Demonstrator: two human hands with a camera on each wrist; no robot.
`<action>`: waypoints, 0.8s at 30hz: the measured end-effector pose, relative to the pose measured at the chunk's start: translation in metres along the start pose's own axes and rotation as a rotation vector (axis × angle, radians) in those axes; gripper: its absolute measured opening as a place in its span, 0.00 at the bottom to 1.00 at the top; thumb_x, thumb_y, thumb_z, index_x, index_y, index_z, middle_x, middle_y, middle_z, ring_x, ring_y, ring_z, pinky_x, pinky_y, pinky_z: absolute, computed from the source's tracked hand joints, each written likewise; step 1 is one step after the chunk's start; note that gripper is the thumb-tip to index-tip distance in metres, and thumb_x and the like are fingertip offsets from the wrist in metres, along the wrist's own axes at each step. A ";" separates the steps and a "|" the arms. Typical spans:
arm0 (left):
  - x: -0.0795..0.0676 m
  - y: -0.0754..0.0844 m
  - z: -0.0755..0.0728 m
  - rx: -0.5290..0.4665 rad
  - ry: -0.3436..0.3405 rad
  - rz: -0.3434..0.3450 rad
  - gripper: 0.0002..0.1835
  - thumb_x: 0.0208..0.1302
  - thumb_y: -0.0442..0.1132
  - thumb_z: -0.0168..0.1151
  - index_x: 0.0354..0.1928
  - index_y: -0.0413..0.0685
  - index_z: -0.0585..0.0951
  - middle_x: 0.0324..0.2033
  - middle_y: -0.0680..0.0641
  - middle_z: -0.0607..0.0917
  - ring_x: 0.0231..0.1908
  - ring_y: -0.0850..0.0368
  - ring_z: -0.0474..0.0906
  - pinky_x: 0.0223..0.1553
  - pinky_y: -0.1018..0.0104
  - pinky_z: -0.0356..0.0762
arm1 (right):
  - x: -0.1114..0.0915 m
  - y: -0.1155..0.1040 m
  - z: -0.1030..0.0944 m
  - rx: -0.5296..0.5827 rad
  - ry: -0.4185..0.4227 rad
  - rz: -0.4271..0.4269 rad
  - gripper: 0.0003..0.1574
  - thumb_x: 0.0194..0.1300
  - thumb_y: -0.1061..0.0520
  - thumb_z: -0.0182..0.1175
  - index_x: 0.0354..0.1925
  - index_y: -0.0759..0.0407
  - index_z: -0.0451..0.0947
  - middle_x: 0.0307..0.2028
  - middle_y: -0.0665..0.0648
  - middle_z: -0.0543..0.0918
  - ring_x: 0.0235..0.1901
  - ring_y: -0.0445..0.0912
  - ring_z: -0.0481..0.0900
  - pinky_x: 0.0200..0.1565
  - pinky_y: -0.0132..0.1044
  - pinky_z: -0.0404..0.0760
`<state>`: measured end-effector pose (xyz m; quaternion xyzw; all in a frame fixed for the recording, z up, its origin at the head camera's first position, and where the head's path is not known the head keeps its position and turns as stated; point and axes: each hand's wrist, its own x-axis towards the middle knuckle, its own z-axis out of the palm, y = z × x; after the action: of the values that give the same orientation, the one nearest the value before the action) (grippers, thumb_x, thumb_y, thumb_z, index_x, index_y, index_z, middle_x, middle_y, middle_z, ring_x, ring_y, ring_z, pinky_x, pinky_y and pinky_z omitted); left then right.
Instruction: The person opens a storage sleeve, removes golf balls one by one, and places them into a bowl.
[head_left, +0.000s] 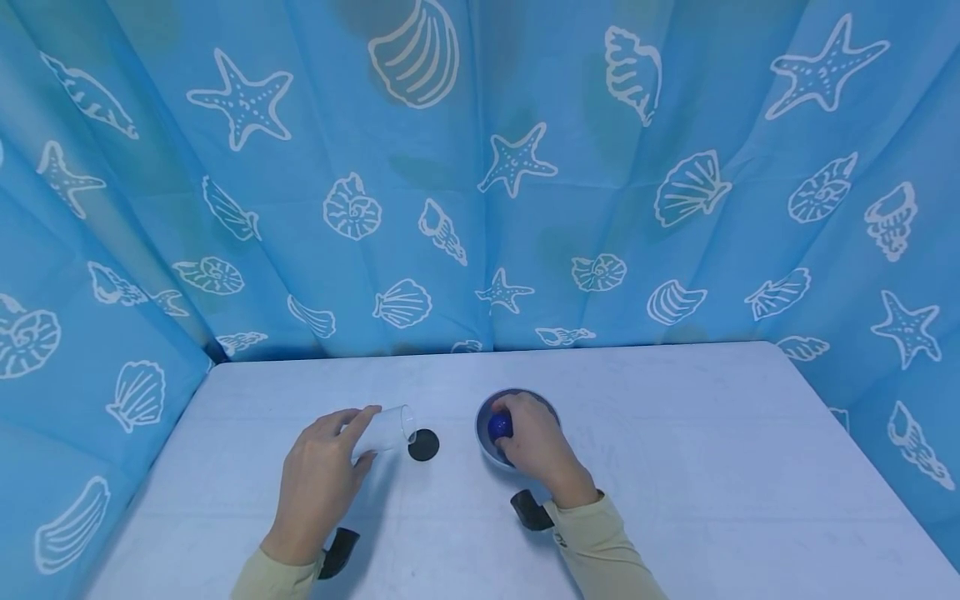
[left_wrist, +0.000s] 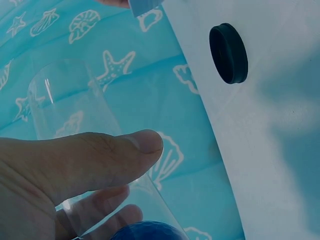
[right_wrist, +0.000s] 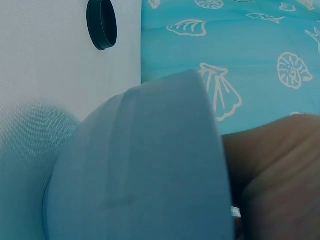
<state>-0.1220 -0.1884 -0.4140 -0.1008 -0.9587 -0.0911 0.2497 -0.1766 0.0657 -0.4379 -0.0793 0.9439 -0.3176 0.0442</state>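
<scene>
My left hand [head_left: 318, 467] grips a clear cylindrical container [head_left: 384, 429] that lies tilted, its mouth toward the right. In the left wrist view, a dark blue dimpled ball [left_wrist: 150, 231] shows at the container's lower end, partly cut off by the frame. My right hand [head_left: 531, 433] reaches into a grey-blue bowl [head_left: 486, 451], its fingers curled round a blue ball [head_left: 500, 426]. The bowl's outer wall [right_wrist: 135, 165] hides those fingertips in the right wrist view. Between the hands, a round black lid [head_left: 423, 445] rests on the table.
A white-covered table [head_left: 675, 433] carries everything. Behind and beside it hangs a blue curtain [head_left: 480, 183] with white shells and starfish. Black camera mounts [head_left: 532, 510] sit at both wrists, close over the tabletop.
</scene>
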 end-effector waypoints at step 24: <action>-0.001 -0.001 -0.001 0.007 0.001 0.004 0.37 0.37 0.30 0.85 0.56 0.46 0.84 0.45 0.39 0.87 0.46 0.40 0.84 0.51 0.45 0.82 | -0.007 -0.018 -0.006 0.062 0.141 -0.059 0.27 0.66 0.56 0.68 0.62 0.55 0.75 0.60 0.60 0.77 0.62 0.56 0.75 0.61 0.56 0.77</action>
<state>-0.1212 -0.1900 -0.4141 -0.1020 -0.9586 -0.0874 0.2509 -0.1688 0.0564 -0.4226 -0.0832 0.9316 -0.3527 -0.0294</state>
